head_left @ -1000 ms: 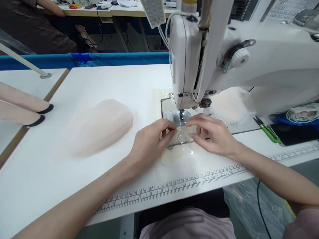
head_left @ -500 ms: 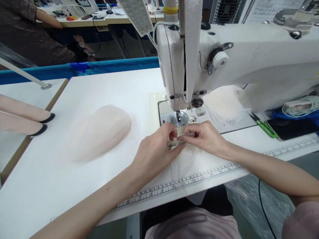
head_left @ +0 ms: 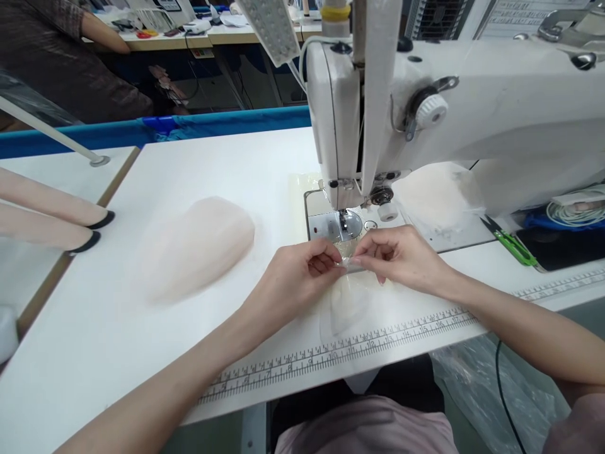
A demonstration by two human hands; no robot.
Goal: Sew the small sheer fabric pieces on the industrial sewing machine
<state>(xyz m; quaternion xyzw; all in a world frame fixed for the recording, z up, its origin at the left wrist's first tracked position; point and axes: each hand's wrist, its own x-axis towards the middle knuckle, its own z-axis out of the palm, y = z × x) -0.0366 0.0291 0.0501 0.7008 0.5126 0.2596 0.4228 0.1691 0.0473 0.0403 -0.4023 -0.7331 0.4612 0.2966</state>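
My left hand (head_left: 300, 274) and my right hand (head_left: 409, 261) meet just in front of the needle plate (head_left: 326, 226) of a white sewing machine (head_left: 454, 107). Between their pinched fingertips is a thin, see-through piece of material (head_left: 350, 266), its edge gripped from both sides. A sheer part of it seems to lie on the table below the fingers, though its outline is faint. Behind the fingertips stands the presser foot (head_left: 343, 217), apart from both hands. Left of my left hand lies a pale beige sheer fabric piece (head_left: 203, 246).
Green thread snips (head_left: 515, 246) lie at the right by a dark phone-like slab (head_left: 562, 249). More pale fabric (head_left: 435, 192) is under the machine arm. A ruler tape (head_left: 331, 356) runs along the front edge. A person (head_left: 66, 63) is beyond the blue-edged table.
The fingertips have drawn slightly apart, and the see-through piece shows more plainly between them. The whole view has shifted a little, with the table appearing further right.
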